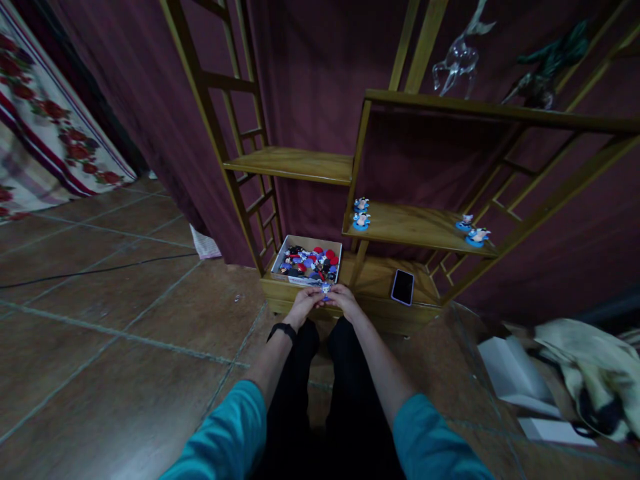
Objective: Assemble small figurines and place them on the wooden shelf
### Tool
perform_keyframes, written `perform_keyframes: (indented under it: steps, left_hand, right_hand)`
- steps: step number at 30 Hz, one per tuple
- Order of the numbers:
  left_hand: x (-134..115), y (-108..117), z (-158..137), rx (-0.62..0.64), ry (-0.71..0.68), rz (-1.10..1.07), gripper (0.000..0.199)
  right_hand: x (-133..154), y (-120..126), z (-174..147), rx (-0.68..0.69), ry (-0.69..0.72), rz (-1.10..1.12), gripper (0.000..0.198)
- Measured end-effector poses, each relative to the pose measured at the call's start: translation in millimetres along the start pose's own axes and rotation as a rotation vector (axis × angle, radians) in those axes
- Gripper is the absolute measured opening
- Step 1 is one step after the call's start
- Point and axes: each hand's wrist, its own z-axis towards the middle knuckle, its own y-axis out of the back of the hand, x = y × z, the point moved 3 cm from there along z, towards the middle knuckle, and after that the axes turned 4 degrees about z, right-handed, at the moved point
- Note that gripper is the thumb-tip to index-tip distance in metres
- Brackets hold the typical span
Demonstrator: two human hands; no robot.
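A small blue-and-white figurine (325, 289) is pinched between my two hands, just in front of the box. My left hand (306, 301) closes on its left side, and my right hand (343, 297) closes on its right side. Right behind them, an open white box (295, 280) holds many small figures in red, black, blue and white. On the middle shelf, two small figurines on blue bases (361, 221) stand at the left end. Another pair of figurines (477, 237) stands at the right end of that shelf.
A wooden shelf unit (295, 163) stands before a dark red curtain. A phone (403, 287) lies on its lowest board. A glass deer (457, 63) and a dark green statue (555, 63) stand higher up. White boxes (517, 377) and cloth lie on the floor at right; a cable (100, 271) runs at left.
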Motion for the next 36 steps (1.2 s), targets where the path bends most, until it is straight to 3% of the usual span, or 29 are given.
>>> perform_keyframes:
  steps: [36]
  left_hand:
    - [-0.6, 0.3, -1.5, -0.01, 0.012, -0.016, 0.024]
  right_hand:
    - [1.9, -0.1, -0.2, 0.008, -0.028, 0.008, 0.028]
